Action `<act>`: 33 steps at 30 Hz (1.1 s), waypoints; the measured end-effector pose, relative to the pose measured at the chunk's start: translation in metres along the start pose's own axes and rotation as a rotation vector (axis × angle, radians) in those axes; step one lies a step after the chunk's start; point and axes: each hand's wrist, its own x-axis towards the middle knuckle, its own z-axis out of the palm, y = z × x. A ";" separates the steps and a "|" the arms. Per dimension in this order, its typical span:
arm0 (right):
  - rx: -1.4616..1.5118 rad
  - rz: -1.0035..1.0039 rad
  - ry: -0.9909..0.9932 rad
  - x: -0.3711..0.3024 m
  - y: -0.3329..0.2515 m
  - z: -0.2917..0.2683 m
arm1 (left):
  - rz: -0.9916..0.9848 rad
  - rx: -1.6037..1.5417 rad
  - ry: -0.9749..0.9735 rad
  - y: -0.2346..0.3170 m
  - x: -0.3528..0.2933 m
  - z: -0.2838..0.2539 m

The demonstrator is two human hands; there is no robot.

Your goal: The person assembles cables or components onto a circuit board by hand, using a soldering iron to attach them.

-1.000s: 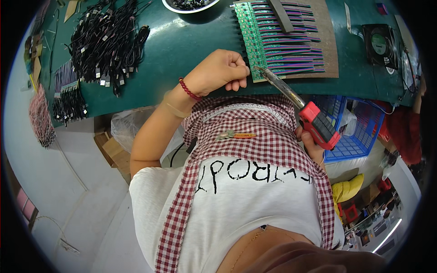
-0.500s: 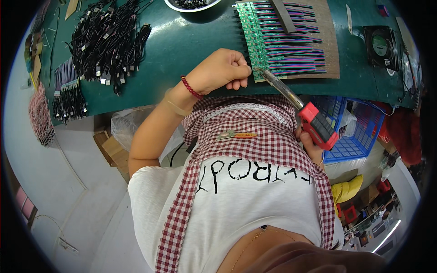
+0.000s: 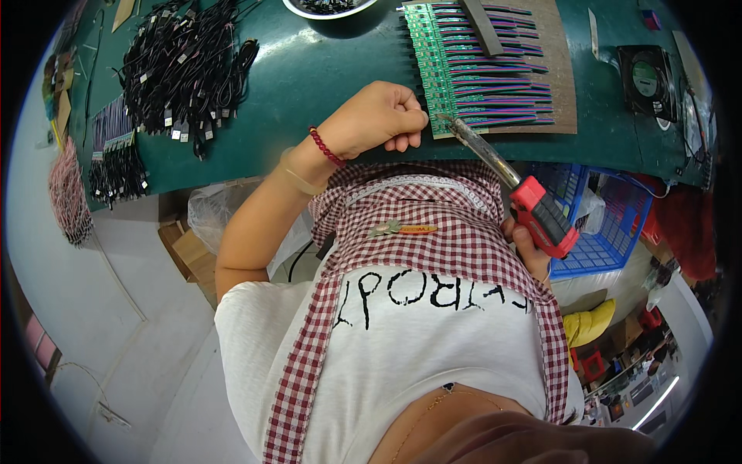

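My right hand (image 3: pixel 530 249) is wrapped round the red and black handle of a soldering iron (image 3: pixel 542 215). The iron's metal tip lies at the lower left of a panel of green circuit boards (image 3: pixel 427 54). Rows of multicoloured wires (image 3: pixel 502 87) run rightward from those boards over a brown board (image 3: pixel 566 93). Beside the panel's left edge, my left hand (image 3: pixel 386 116) is closed in a pinch, its fingertips close to the iron's tip. What it pinches is too small to make out. A grey bar (image 3: pixel 482 28) lies across the upper wires.
Bundles of black cables (image 3: pixel 174 69) are heaped on the green table (image 3: pixel 325 73) at the left. A metal bowl (image 3: pixel 363 6) of small black parts stands at the back. A black square device (image 3: pixel 646 81) sits at the right. Below the table edge is a blue crate (image 3: pixel 599 259).
The soldering iron has shifted slightly to the right, its tip drawn a little away from my left fingertips. My left hand has barely moved.
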 end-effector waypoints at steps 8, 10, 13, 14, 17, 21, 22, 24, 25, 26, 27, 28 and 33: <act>0.359 0.049 0.014 0.001 -0.017 0.000 | 0.097 0.224 0.028 0.015 -0.011 -0.007; 0.363 -0.004 0.057 0.011 -0.025 0.006 | 0.133 0.424 0.087 0.030 -0.018 -0.022; 0.377 -0.093 0.125 0.023 -0.037 0.009 | 0.574 0.942 0.639 0.054 -0.001 -0.060; 0.434 -0.088 0.110 0.024 -0.039 0.009 | 0.676 1.146 0.823 0.060 0.011 -0.075; 0.487 -0.099 0.109 0.029 -0.043 0.009 | 0.747 1.335 0.944 0.075 0.038 -0.088; 0.475 -0.157 0.154 0.030 -0.044 0.011 | 0.348 1.408 0.758 0.081 0.061 -0.101; 0.468 -0.158 0.180 0.030 -0.044 0.012 | 0.337 1.434 0.736 0.080 0.064 -0.101; 0.466 -0.159 0.199 0.031 -0.044 0.012 | 0.329 1.460 0.708 0.079 0.071 -0.102; 0.470 -0.166 0.195 0.032 -0.044 0.011 | 0.348 1.449 0.719 0.077 0.068 -0.105; 0.474 -0.167 0.183 0.034 -0.046 0.010 | 0.367 1.439 0.732 0.074 0.064 -0.107; 0.480 -0.180 0.179 0.035 -0.048 0.010 | 0.356 1.439 0.744 0.072 0.060 -0.108; 0.478 -0.190 0.195 0.037 -0.049 0.011 | 0.432 1.448 0.770 0.070 0.065 -0.109; 0.475 -0.259 0.176 0.046 -0.049 0.015 | 0.568 1.467 0.777 0.066 0.064 -0.115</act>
